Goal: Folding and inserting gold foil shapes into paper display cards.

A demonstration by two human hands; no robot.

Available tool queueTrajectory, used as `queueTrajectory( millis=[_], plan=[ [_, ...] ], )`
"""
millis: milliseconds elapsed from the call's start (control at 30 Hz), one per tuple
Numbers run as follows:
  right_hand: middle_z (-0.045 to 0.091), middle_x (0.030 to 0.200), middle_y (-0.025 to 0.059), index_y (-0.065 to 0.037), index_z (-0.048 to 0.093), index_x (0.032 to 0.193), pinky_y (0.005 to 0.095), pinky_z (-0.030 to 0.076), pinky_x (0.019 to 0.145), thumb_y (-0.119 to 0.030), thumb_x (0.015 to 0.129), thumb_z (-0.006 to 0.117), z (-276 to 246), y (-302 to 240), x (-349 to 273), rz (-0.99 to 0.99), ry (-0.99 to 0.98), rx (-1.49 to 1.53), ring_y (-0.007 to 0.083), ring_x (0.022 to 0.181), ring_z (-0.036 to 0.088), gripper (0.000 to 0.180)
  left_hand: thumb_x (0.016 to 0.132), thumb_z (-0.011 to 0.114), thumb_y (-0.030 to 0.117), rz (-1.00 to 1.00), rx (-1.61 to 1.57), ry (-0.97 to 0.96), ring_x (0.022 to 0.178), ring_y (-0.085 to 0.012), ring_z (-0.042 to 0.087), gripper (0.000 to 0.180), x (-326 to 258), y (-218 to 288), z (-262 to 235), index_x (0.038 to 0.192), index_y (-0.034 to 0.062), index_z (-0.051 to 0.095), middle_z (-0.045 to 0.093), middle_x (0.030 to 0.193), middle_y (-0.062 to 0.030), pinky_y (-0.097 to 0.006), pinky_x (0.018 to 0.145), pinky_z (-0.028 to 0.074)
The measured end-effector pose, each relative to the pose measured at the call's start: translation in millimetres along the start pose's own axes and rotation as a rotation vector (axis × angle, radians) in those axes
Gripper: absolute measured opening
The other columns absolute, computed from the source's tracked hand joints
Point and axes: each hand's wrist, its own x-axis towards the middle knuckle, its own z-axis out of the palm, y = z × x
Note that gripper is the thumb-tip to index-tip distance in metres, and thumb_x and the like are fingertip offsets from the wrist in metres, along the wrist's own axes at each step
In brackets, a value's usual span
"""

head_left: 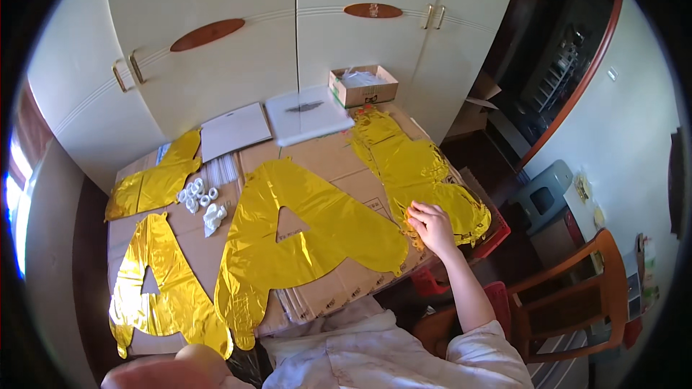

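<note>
Nearest the lens, the left arm shows only as a blurred forearm at the bottom edge; its hand is out of view; right hand point(432, 227) is curled, fingertips pinching the edge of a crumpled gold foil balloon pile point(414, 166) at the table's right edge, just above a red crate point(494, 239); foil is probably light, thin, slippery and easy to tear, best held by its seam; flat gold foil A-shaped balloon point(310, 234) lies just beside on brown cardboard sheets point(324, 292); small white rings point(196, 194) sit well apart; wooden chair point(569, 295) crowds the right side; open room lies mid-table.
</note>
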Motion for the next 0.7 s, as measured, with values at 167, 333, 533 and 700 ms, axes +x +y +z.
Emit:
queueTrajectory(
  millis=[167, 333, 533, 700],
  plan=[
    [0.065, 0.122, 0.0111, -0.005, 0.070, 0.110, 0.0403, 0.047, 0.095, -0.035, 0.081, 0.072, -14, 4, -7, 0.033, -0.065, -0.034, 0.0297, 0.110, 0.061, 0.042, 0.073, 0.068, 0.003, -0.532, 0.010, -0.737, 0.084, -0.0258, 0.059, 0.015, -75, -34, 109, 0.087, 0.0071, 0.064, 0.063, 0.093, -0.0065, -0.037, 0.071, 0.046],
    [0.061, 0.129, 0.0126, -0.003, 0.062, 0.122, 0.0404, 0.043, 0.103, -0.040, 0.080, 0.071, -24, -16, -1, -0.073, -0.281, -0.174, 0.0299, 0.122, 0.054, 0.057, 0.078, 0.071, 0.015, -0.549, -0.208, -1.258, 0.098, -0.0258, 0.062, 0.022, -172, -35, 162, 0.099, 0.0090, 0.068, 0.066, 0.102, -0.0059, -0.040, 0.082, 0.049],
    [0.066, 0.119, 0.0132, -0.003, 0.066, 0.113, 0.0369, 0.053, 0.093, -0.024, 0.078, 0.067, -25, -18, 3, -0.240, -0.293, -0.218, 0.0289, 0.114, 0.062, 0.041, 0.084, 0.064, 0.020, -0.449, -0.213, -1.467, 0.101, -0.0252, 0.061, 0.024, -257, -25, 207, 0.106, 0.0102, 0.068, 0.065, 0.106, -0.0039, -0.038, 0.087, 0.047],
    [0.070, 0.110, 0.0112, -0.004, 0.070, 0.102, 0.0344, 0.055, 0.088, -0.019, 0.078, 0.067, -24, -16, 0, -0.243, -0.263, -0.296, 0.0255, 0.104, 0.067, 0.028, 0.086, 0.062, 0.018, -0.430, -0.222, -1.503, 0.105, -0.0258, 0.059, 0.025, -269, -20, 227, 0.110, 0.0125, 0.068, 0.063, 0.113, -0.0046, -0.040, 0.090, 0.046]
  ],
)
